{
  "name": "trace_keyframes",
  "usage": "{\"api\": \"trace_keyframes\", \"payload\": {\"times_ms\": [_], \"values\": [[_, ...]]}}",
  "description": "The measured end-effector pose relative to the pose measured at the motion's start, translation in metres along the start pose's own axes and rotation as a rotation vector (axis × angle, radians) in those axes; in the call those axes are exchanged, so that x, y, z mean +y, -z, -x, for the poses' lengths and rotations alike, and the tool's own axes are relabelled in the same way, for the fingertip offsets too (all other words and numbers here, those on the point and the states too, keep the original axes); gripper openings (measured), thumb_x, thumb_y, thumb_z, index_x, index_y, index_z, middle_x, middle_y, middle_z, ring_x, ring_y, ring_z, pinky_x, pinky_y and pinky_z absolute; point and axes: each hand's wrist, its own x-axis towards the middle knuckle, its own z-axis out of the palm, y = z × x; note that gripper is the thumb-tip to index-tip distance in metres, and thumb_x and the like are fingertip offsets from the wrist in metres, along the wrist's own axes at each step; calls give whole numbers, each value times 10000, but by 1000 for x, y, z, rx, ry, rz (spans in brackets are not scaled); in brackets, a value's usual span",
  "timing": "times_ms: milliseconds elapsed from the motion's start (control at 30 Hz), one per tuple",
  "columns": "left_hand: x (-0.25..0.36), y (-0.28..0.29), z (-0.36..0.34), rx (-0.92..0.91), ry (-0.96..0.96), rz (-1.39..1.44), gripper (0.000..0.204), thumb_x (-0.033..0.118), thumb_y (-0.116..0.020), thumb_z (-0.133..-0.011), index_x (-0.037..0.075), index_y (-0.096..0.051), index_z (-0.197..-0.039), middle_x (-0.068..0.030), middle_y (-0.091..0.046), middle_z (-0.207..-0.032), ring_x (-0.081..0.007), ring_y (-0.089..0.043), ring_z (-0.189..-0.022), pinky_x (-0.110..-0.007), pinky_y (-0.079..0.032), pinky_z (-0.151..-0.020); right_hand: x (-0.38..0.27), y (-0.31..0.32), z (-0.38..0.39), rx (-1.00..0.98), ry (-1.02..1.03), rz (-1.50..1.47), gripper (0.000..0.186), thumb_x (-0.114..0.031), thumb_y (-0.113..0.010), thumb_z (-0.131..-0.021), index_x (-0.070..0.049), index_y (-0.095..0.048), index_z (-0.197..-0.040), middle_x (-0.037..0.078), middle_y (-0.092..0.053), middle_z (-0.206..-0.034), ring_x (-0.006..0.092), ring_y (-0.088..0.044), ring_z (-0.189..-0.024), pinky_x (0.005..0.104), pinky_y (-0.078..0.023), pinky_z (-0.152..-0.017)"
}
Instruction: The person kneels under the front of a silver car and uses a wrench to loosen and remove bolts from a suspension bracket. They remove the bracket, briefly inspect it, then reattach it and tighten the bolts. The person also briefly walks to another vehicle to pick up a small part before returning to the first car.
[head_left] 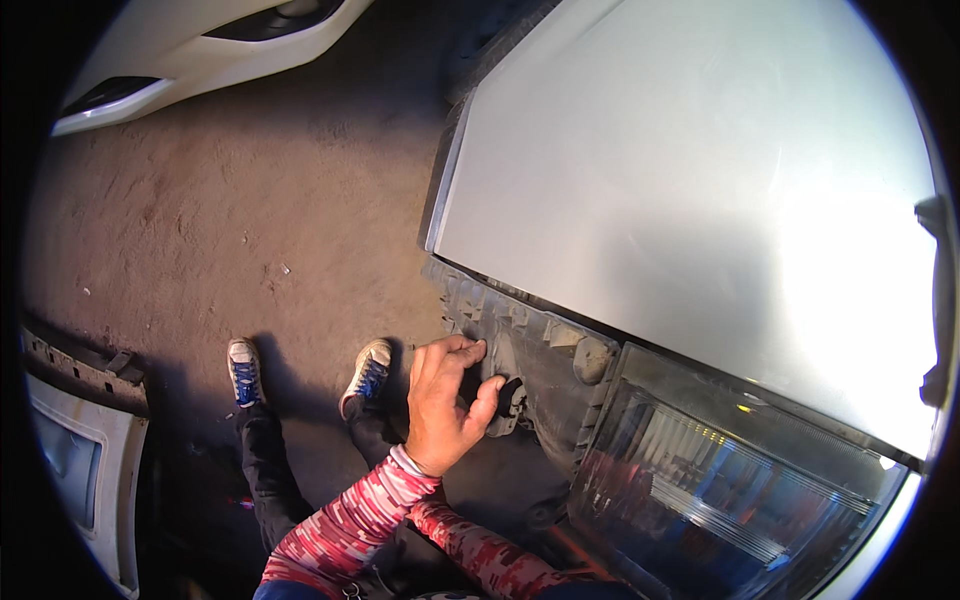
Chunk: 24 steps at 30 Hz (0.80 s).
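My left hand (445,405) reaches up to the dark, dusty plastic bracket (550,370) at the corner of a silver vehicle. Its fingers are bent, with a gap between thumb and forefinger, and nothing shows in that gap. A small black plastic piece (512,393) sits just right of the thumb. Beneath the left forearm passes my right arm (480,540) in a red patterned sleeve; its hand is hidden. Above the bracket spreads the silver body panel (600,180). A large clear headlight (740,480) lies to the bracket's right.
Part of a white car (200,60) stands at the upper left. At the lower left is a pale panel (105,450) beside a dark slotted strip (85,365). My feet in white shoes (243,372) stand on the brown dirt floor (220,230).
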Motion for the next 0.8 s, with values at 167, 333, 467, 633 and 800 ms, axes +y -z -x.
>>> {"api": "trace_keyframes", "payload": {"times_ms": [167,333,467,633,800], "values": [[-3,2,-6,-34,-65,-20,393,141,-752,-758,-33,-609,-1080,-181,-580,-1045,-341,-561,-944,-388,-444,-844,-14,9,0,2,-12,-34,426,-369,-651,-798,-81,-617,-1110,112,-586,-1188,336,-531,-1108,463,-465,-911],[2,9,-14,-53,-105,-61,391,171,-750,-766,-27,-618,-1077,-184,-592,-1033,-343,-566,-931,-397,-443,-845,-35,22,-7,10,3,-69,422,-373,-652,-798,-80,-623,-1101,112,-599,-1173,338,-540,-1096,459,-467,-909],[-13,23,-7,-208,-140,-345,468,388,-705,-821,40,-671,-1132,-113,-623,-1133,-301,-549,-1023,-392,-402,-859,-37,14,-21,25,3,-99,419,-376,-652,-798,-79,-627,-1094,112,-610,-1161,340,-547,-1085,457,-469,-907],[-85,82,35,-460,-4,-636,484,514,-536,-920,99,-686,-1121,-129,-624,-1215,-329,-529,-1157,-469,-394,-967,-19,-9,-25,120,-22,-16,389,-355,-665,-784,-97,-646,-1074,96,-647,-1127,312,-553,-1126,440,-441,-973],[-106,215,160,-843,737,-1002,681,622,-555,-857,126,-553,-1324,-176,-445,-1428,-420,-429,-1287,-591,-390,-993,-4,-26,4,73,-57,173,644,-403,-672,-814,-157,-485,-1380,114,-430,-1457,339,-432,-1306,440,-369,-1084]]}}
